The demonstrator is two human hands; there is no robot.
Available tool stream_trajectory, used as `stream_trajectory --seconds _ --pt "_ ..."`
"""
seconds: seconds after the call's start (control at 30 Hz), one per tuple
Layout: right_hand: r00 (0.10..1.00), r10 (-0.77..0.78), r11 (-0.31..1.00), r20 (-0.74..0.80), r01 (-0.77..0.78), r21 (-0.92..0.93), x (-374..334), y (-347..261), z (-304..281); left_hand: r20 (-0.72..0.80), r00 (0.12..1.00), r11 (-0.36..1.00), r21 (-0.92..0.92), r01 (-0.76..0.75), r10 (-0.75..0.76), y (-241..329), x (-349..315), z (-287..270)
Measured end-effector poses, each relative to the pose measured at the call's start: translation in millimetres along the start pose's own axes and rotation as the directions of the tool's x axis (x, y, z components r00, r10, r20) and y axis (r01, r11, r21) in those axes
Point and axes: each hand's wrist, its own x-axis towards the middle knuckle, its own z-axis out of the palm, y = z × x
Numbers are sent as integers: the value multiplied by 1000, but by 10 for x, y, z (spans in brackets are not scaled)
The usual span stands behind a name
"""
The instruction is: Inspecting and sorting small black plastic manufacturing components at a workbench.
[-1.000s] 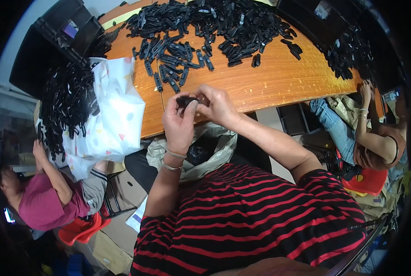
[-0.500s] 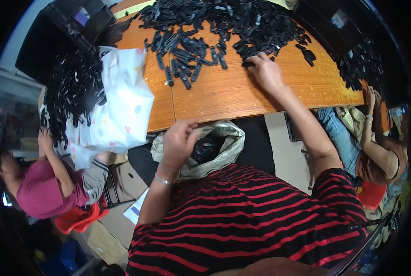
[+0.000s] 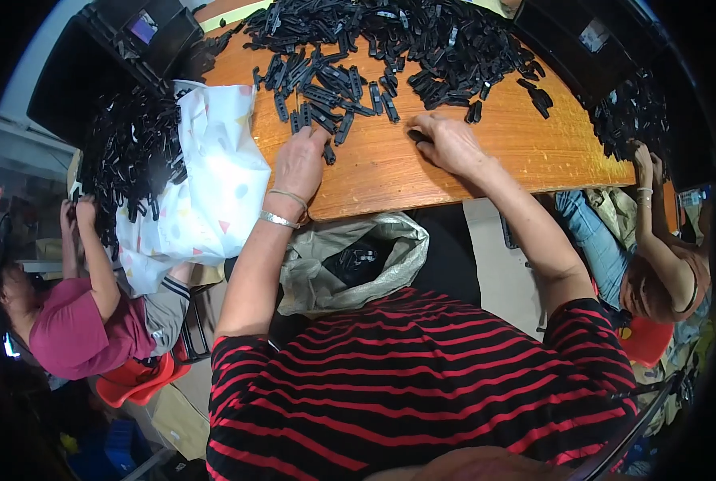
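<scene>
My right hand (image 3: 453, 146) rests at the table's front part, its fingers closed round a small black plastic piece (image 3: 416, 136) that shows at the fingertips. My left hand (image 3: 300, 167) lies over the near end of a loose group of long black plastic clips (image 3: 326, 94). Its fingertips are mostly hidden, so whether it grips one I cannot tell; one black piece (image 3: 329, 154) lies right beside it. Below the table edge, a pale woven sack (image 3: 302, 264) stands open at my lap, with black pieces (image 3: 358, 260) inside.
A large heap of black pieces (image 3: 454, 48) covers the table's far side. A white patterned plastic sheet (image 3: 222, 168) hangs over the left edge. Black crates (image 3: 566, 48) stand at both far corners. A person (image 3: 77, 321) sits at left, another person (image 3: 667, 276) at right, both handling black pieces.
My left hand has moved from above the sack up to the clips on the table. My right hand has drawn back from the heap toward me and left, with a black piece.
</scene>
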Motion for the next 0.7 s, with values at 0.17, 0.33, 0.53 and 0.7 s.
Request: stream_trajectory --seconds 0.17,0.33,0.53,0.7 --pt "981 -28 996 191 11 88 45 -161 43 -2 996 996 -4 -94 94 -21 -53 -29" --pt "997 -53 945 55 32 325 6 -318 -60 -93 979 981 -48 -189 184 25 -111 -173" --pt "992 54 645 -113 52 762 -98 -871 -141 132 983 706 -684 184 -128 369 -269 -278" --pt "900 -154 823 -407 344 451 -98 -952 0 142 964 89 -982 165 -224 527 -365 -233"
